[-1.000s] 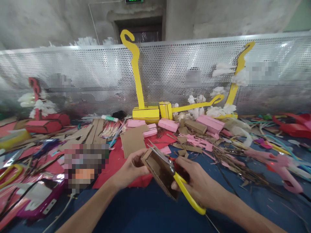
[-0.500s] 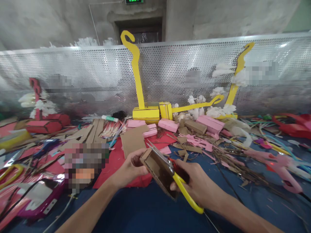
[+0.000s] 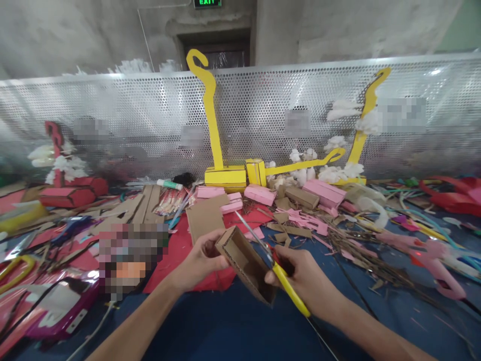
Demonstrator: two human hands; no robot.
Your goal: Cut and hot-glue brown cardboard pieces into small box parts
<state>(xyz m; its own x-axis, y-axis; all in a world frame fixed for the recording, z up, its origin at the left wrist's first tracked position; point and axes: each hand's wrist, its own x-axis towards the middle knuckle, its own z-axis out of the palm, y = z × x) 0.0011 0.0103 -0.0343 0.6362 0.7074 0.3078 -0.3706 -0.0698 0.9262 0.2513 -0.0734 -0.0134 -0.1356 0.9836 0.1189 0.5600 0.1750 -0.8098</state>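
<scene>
My left hand (image 3: 208,258) grips the upper left end of a small open cardboard box (image 3: 244,258), tilted with its hollow side toward me. In my right hand (image 3: 295,273) is a pair of scissors (image 3: 287,288) with yellow and red handles. Their blades point up and left, just past the box's far edge, and look closed. My right thumb is close to the box's lower right end; whether it touches, I cannot tell. Behind the box, a flat cardboard piece (image 3: 206,215) lies on red sheet material (image 3: 176,255).
Yellow hooked cardboard pieces (image 3: 212,125) stand against a perforated metal panel (image 3: 150,110). Pink boxes (image 3: 259,194) and cardboard scraps lie before them. A pink glue gun (image 3: 428,255) rests at right with its cord. A purple-and-white package (image 3: 63,306) lies at left on the blue surface (image 3: 188,326).
The scissors have turned in my right hand and shifted slightly right, away from the box's opening, so more of its inside shows. My left hand holds the box in nearly the same place.
</scene>
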